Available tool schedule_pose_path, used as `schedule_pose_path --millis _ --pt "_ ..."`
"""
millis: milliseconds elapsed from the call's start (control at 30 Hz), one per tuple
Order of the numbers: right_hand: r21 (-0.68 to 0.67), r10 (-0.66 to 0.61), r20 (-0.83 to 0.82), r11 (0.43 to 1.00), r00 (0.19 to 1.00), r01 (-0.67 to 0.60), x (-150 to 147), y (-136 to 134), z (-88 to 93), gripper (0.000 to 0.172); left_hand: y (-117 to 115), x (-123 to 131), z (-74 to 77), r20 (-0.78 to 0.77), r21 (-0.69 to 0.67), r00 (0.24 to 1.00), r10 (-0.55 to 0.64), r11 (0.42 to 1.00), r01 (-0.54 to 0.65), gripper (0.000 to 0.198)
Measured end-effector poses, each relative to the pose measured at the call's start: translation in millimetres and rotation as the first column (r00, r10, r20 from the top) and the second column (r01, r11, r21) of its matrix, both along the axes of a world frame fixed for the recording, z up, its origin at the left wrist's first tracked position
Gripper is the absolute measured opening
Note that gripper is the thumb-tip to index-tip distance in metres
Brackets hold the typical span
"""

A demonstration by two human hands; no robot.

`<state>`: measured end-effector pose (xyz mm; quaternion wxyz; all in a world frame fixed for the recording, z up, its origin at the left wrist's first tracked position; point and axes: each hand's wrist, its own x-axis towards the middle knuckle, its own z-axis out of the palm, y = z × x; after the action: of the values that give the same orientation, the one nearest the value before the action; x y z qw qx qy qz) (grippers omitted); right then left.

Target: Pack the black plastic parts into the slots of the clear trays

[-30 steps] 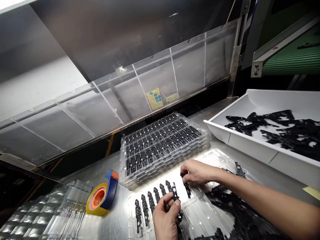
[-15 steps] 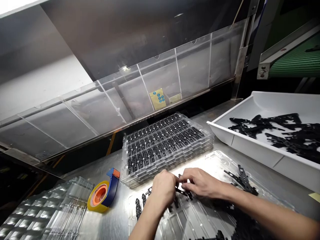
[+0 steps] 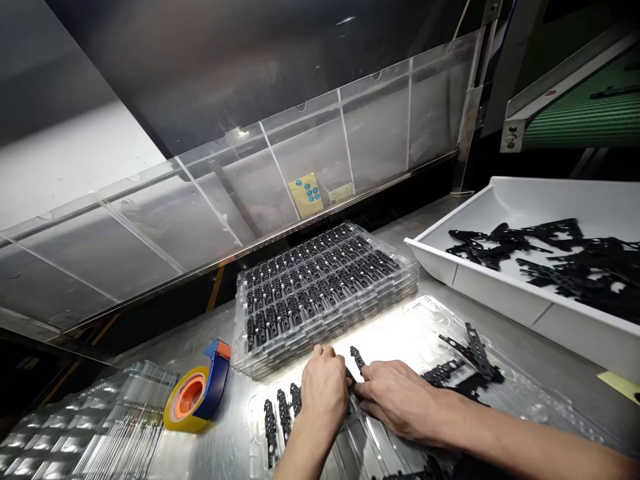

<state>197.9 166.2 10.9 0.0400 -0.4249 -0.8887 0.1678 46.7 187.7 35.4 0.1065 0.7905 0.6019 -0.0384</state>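
A clear plastic tray (image 3: 415,320) lies in front of me, with black plastic parts (image 3: 284,415) standing in slots on its left side. My left hand (image 3: 325,383) is closed over the tray, fingers curled down at a black part between the hands. My right hand (image 3: 395,397) is beside it, its fingers closed and pressed down at the same spot. One slim black part (image 3: 357,358) sticks up just beyond the right fingertips. Both sets of fingertips are largely hidden. Loose black parts (image 3: 480,353) lie heaped on the tray's right side.
Behind is a stack of filled clear trays (image 3: 320,287). A blue and yellow tape dispenser (image 3: 193,397) and nested clear trays (image 3: 95,427) stand left. A white bin (image 3: 470,277) of black parts is at right, below a green conveyor (image 3: 580,123).
My right hand has turned lower over the tray, and the black part it held slantwise is now mostly hidden between the hands. The view has shifted slightly.
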Motion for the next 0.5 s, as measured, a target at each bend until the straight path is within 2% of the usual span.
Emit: schedule_pose_path --millis 233,333,400,433,467,500 --pt "0.028 0.029 0.045 0.999 0.999 -0.031 -5 -7 -7.4 0.026 -5 1 -17.0 0.101 0.022 0.994 0.032 0.999 -0.034 0.022" --pt "0.000 0.030 0.017 1.000 0.999 -0.030 -1 -8 -7.3 0.026 -10 -1 -9.9 0.173 0.037 0.983 0.065 0.997 -0.072 0.021" --pt "-0.049 -0.028 -0.109 0.999 0.994 0.023 4 -8 -1.9 0.027 -16 -2 2.2 0.333 0.002 0.933 0.135 0.990 -0.144 0.022" --pt "-0.108 -0.065 -0.217 0.993 0.974 0.042 7 -8 2.3 0.026 -19 -2 9.2 0.503 -0.067 0.840 0.204 0.978 -0.198 0.024" --pt "-0.196 -0.105 -0.347 0.980 0.932 0.038 9 -7 6.8 0.024 -22 -1 16.1 0.696 -0.170 0.659 0.287 0.957 -0.237 0.025" --pt "-0.309 -0.159 -0.476 0.951 0.865 0.004 10 -7 11.2 0.022 -25 0 21.8 0.844 -0.293 0.392 0.367 0.926 -0.236 0.027"
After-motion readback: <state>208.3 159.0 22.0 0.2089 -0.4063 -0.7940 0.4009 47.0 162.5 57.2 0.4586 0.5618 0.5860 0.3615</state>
